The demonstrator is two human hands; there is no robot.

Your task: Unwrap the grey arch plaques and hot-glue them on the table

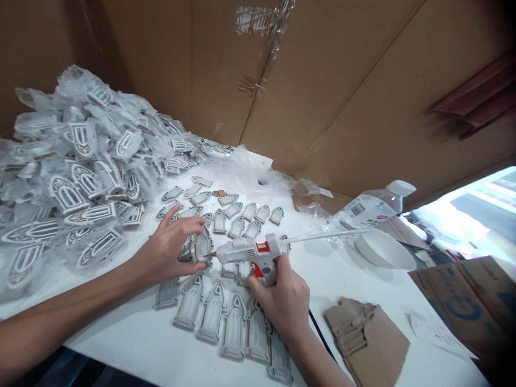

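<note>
My right hand [286, 298] grips a white hot glue gun [245, 251] with a red trigger; a long clear glue stick [326, 235] juts from its back. The nozzle points left and meets the lower edge of a small grey arched window piece [202, 246]. That piece sits between the thumb and fingers of my left hand [171, 244], which are curled around its ends. Below both hands lie several larger arched pieces [212, 314] in a fanned row. Smaller arched pieces [236, 227] lie in rows beyond the gun.
Bagged window-shaped ornaments [84, 156] form a high pile at left. A clear plastic bottle [366, 207] lies by a white bowl [385, 250] at right. Torn cardboard [366, 341] is near the front edge, beside a black cord [322, 336]. Tall cardboard walls [193, 64] enclose the back.
</note>
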